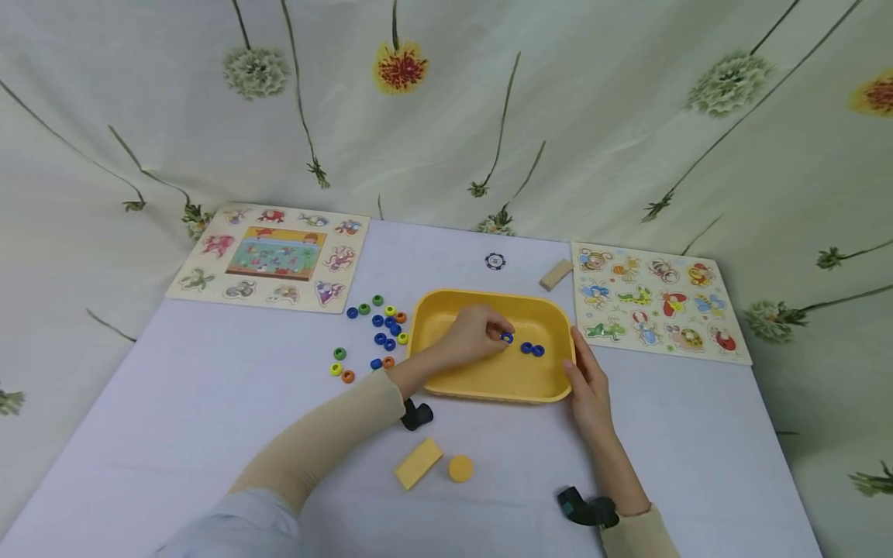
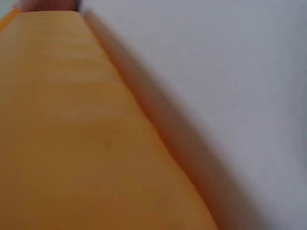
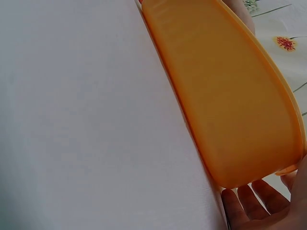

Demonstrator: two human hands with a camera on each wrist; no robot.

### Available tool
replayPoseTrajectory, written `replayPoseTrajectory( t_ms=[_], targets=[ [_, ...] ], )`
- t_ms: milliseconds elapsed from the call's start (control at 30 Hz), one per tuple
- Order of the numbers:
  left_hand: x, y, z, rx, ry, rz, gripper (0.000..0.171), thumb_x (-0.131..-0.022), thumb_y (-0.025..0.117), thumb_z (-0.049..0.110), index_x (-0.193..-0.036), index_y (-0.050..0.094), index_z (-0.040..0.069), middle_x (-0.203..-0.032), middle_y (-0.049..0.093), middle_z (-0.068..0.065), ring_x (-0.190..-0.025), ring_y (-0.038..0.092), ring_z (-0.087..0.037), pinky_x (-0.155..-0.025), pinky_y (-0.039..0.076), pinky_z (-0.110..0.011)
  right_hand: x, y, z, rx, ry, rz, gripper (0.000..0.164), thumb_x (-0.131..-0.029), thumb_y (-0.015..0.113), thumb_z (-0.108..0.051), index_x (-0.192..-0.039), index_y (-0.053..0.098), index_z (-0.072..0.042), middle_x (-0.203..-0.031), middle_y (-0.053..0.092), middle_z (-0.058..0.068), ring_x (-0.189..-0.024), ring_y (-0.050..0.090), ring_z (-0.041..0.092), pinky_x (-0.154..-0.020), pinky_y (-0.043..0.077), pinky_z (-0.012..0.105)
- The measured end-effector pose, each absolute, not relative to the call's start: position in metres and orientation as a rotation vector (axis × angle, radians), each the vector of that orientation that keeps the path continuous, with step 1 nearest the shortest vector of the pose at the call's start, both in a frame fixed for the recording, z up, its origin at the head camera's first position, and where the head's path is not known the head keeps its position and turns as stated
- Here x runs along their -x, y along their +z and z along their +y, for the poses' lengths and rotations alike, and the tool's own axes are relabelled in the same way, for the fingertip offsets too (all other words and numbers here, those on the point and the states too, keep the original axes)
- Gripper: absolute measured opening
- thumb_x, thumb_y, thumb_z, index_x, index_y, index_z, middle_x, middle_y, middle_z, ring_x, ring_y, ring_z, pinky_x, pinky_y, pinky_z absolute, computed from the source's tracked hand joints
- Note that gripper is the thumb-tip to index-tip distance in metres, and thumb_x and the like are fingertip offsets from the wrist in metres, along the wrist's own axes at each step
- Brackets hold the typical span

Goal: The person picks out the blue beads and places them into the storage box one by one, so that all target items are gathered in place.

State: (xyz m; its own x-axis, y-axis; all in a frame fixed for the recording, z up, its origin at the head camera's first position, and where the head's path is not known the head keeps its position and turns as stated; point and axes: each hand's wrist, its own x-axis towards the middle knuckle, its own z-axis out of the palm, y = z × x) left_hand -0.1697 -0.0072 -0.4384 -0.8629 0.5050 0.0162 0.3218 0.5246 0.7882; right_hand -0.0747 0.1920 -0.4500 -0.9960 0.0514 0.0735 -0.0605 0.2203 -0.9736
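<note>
Sleeved arm (image 1: 333, 434) crosses the tray's rim (image 1: 495, 398), left hand (image 1: 474, 338) with room nearside.

Obstacles left of tray (image 1: 460, 382): loose beads (image 1: 380, 339)

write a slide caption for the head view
Left hand pinches a blue bead over the yellow tray; right hand holds its side.

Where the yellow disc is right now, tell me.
In the head view, the yellow disc lies on the table at lower centre, just right of the yellow block and nearer the person than the yellow tray.
</note>
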Motion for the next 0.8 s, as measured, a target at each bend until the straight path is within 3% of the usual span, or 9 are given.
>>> replayPoseTrajectory(
  t_ms=[167,367,600,800],
  targets=[
    [0.175,-0.448,0.007,-0.736,1.134,2.572,0.017,-0.071,0.069,0.01,-0.087,0.068,0.005,-0.076,0.065,0.0,-0.067,0.056,-0.005,-0.062,0.045,-0.013,0.075,-0.45,0.192,0.021,1.912,-2.376,0.048,-0.093,0.037,-0.007,-0.139,0.028,-0.015,-0.144,0.027,-0.002,-0.132,0.024,0.012,-0.097,0.027,0.009],
    [0.176,-0.457,0.019,-0.72,1.078,2.593,0.012,-0.071,0.07,0.009,-0.082,0.068,0.007,-0.076,0.065,0.0,-0.066,0.056,-0.005,-0.061,0.044,-0.013,0.075,-0.449,0.192,-0.018,1.908,-2.379,0.048,-0.093,0.038,-0.006,-0.14,0.026,-0.011,-0.145,0.026,0.002,-0.133,0.023,0.016,-0.096,0.027,0.007],
    [0.173,-0.454,0.022,-0.764,1.047,2.625,0.025,-0.071,0.07,0.012,-0.094,0.066,0.006,-0.077,0.062,0.001,-0.066,0.054,-0.004,-0.064,0.043,-0.013,0.075,-0.449,0.192,-0.045,1.897,-2.368,0.048,-0.093,0.038,-0.006,-0.139,0.027,-0.012,-0.145,0.026,0.004,-0.132,0.024,0.018,-0.095,0.027,0.006],
    [0.159,-0.431,0.005,-0.884,1.194,2.782,0.033,-0.071,0.071,0.02,-0.103,0.064,0.012,-0.094,0.06,0.001,-0.075,0.054,-0.006,-0.066,0.043,-0.016,0.075,-0.449,0.192,-0.043,1.882,-2.384,0.048,-0.093,0.038,-0.007,-0.139,0.027,-0.012,-0.145,0.026,0.003,-0.132,0.024,0.019,-0.095,0.027,0.006]
  ],
)
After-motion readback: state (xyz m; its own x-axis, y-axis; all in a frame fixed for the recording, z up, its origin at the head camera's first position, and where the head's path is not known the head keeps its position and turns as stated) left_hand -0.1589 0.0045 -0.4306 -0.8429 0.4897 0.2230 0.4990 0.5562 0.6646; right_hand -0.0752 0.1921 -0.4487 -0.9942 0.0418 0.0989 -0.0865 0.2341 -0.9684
